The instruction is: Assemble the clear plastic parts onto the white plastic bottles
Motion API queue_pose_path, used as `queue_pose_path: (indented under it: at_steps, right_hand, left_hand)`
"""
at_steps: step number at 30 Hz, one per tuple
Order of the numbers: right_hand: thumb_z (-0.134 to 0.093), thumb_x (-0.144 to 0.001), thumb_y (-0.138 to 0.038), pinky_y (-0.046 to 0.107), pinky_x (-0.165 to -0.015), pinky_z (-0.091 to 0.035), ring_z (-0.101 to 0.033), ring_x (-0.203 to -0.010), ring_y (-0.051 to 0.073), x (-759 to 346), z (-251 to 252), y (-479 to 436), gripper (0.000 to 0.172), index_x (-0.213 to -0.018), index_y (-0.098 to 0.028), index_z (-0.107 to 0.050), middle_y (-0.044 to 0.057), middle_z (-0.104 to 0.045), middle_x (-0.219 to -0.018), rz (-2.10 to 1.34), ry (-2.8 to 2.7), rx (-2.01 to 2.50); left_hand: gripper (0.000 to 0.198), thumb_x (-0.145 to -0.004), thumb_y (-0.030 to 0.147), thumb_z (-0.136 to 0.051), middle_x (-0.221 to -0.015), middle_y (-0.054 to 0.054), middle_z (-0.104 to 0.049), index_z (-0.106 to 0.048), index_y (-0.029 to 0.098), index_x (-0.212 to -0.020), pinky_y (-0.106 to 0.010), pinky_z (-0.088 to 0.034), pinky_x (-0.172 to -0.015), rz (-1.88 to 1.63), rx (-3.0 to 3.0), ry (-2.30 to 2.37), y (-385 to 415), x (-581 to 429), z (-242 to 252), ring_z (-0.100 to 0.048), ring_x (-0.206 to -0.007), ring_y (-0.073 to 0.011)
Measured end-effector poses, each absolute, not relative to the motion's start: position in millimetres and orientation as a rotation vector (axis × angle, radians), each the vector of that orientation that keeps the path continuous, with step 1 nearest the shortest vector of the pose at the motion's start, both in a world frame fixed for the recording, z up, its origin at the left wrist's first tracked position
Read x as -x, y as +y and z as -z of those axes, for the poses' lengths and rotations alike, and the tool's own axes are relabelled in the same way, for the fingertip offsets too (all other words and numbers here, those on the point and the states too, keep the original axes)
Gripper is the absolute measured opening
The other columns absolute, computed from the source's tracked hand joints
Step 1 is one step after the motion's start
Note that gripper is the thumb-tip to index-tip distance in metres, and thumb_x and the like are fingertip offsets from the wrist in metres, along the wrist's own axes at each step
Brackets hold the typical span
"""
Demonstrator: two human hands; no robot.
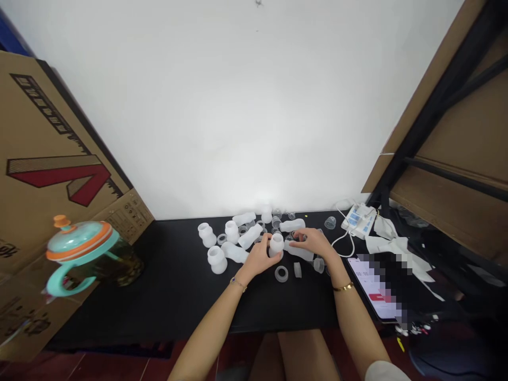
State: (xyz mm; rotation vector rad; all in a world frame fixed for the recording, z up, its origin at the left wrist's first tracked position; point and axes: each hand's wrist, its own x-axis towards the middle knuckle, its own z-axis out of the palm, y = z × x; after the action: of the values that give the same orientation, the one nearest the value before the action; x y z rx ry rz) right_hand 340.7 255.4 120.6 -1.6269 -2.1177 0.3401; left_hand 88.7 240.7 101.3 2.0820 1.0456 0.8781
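My left hand is wrapped around a small white bottle, which stands upright with its mouth facing up. Just to its right, my right hand reaches over small clear parts, thumb and fingers apart; whether they touch one is too small to tell. Beneath that hand lies a white bottle on its side. Nearer me are a translucent ring, another ring on edge and a clear cap. Left of my left hand, several more white bottles stand or lie on the black table.
A teal and orange lidded jug stands left, before a cardboard box. At right are a power strip with white cables, a phone and crumpled white paper. A white wall closes the back.
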Motion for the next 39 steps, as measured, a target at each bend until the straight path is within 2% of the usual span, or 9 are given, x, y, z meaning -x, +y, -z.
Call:
queue_pose_path:
  at_steps: [3, 8, 11, 16, 19, 26, 32, 39]
  right_hand:
    - [-0.074, -0.070, -0.060, 0.028, -0.068, -0.042, -0.065, -0.083, 0.023, -337.6, -121.1, 251.1, 0.050, -0.107, -0.026, -0.073, 0.003, -0.072, -0.089, -0.268, -2.213, 1.616]
    - [-0.081, -0.064, -0.054, 0.034, -0.077, -0.045, -0.062, -0.093, 0.028, -332.4, -118.5, 249.0, 0.069, -0.127, -0.029, -0.066, 0.004, -0.072, -0.091, -0.262, -2.360, 1.559]
    - [-0.076, -0.072, -0.048, 0.034, -0.078, -0.046, -0.063, -0.090, 0.026, -332.4, -116.8, 249.1, 0.061, -0.129, -0.030, -0.064, 0.004, -0.071, -0.092, -0.303, -2.306, 1.524]
    - [-0.057, -0.090, -0.049, 0.032, -0.072, -0.048, -0.061, -0.076, 0.020, -328.7, -121.5, 248.2, 0.058, -0.144, -0.030, -0.049, 0.005, -0.068, -0.100, -0.346, -2.079, 1.414]
    - [-0.054, -0.092, -0.048, 0.032, -0.069, -0.049, -0.057, -0.066, 0.017, -325.2, -124.4, 247.6, 0.054, -0.142, -0.027, -0.049, 0.003, -0.066, -0.090, -0.403, -2.014, 1.353]
    - [-0.066, -0.083, -0.046, 0.029, -0.063, -0.046, -0.061, -0.060, 0.019, -323.5, -119.7, 249.4, 0.055, -0.131, -0.025, -0.048, -0.005, -0.060, -0.067, -0.557, -2.013, 1.431]
    - [-0.062, -0.085, -0.046, 0.029, -0.066, -0.044, -0.063, -0.068, 0.020, -325.2, -111.8, 255.4, 0.054, -0.132, -0.025, -0.046, -0.003, -0.059, -0.072, -0.355, -1.979, 1.530]
    - [-0.061, -0.085, -0.044, 0.028, -0.065, -0.042, -0.065, -0.074, 0.021, -323.7, -112.1, 255.4, 0.045, -0.125, -0.024, -0.052, 0.001, -0.065, -0.082, -0.233, -2.017, 1.580]
  left_hand:
    - [0.045, -0.082, 0.036, -0.065, -0.099, -0.005, -0.070, -0.044, 0.022, -0.119, -0.037, -0.050, -0.080, -0.866, -2.086, 1.139, 242.8, -89.7, -97.2, -0.068, -0.091, -0.0258]
    - [0.045, -0.083, 0.041, -0.065, -0.108, -0.005, -0.068, -0.046, 0.023, -0.119, -0.039, -0.050, -0.087, -0.938, -2.037, 1.189, 250.9, -89.7, -87.1, -0.066, -0.100, -0.0254]
    - [0.045, -0.084, 0.044, -0.064, -0.112, -0.007, -0.066, -0.048, 0.022, -0.119, -0.040, -0.051, -0.088, -0.974, -2.060, 1.246, 254.1, -88.6, -85.3, -0.065, -0.102, -0.0258]
    - [0.047, -0.086, 0.047, -0.062, -0.111, -0.008, -0.067, -0.050, 0.022, -0.124, -0.042, -0.052, -0.086, -0.983, -2.138, 1.336, 254.2, -86.8, -87.8, -0.065, -0.098, -0.0267]
    - [0.048, -0.087, 0.047, -0.061, -0.111, -0.008, -0.067, -0.050, 0.022, -0.126, -0.042, -0.053, -0.084, -0.990, -2.173, 1.345, 254.1, -86.4, -87.5, -0.065, -0.096, -0.0263]
    - [0.050, -0.088, 0.044, -0.061, -0.115, -0.009, -0.067, -0.049, 0.020, -0.130, -0.043, -0.054, -0.087, -1.030, -2.210, 1.338, 257.9, -85.8, -80.7, -0.066, -0.095, -0.0255]
    - [0.053, -0.091, 0.041, -0.060, -0.112, -0.010, -0.068, -0.047, 0.019, -0.136, -0.042, -0.054, -0.088, -1.078, -2.262, 1.342, 261.2, -84.6, -76.4, -0.067, -0.100, -0.0262]
    - [0.054, -0.093, 0.042, -0.056, -0.120, -0.012, -0.068, -0.043, 0.020, -0.141, -0.045, -0.054, -0.090, -1.032, -2.285, 1.339, 261.6, -84.6, -76.3, -0.067, -0.102, -0.0279]
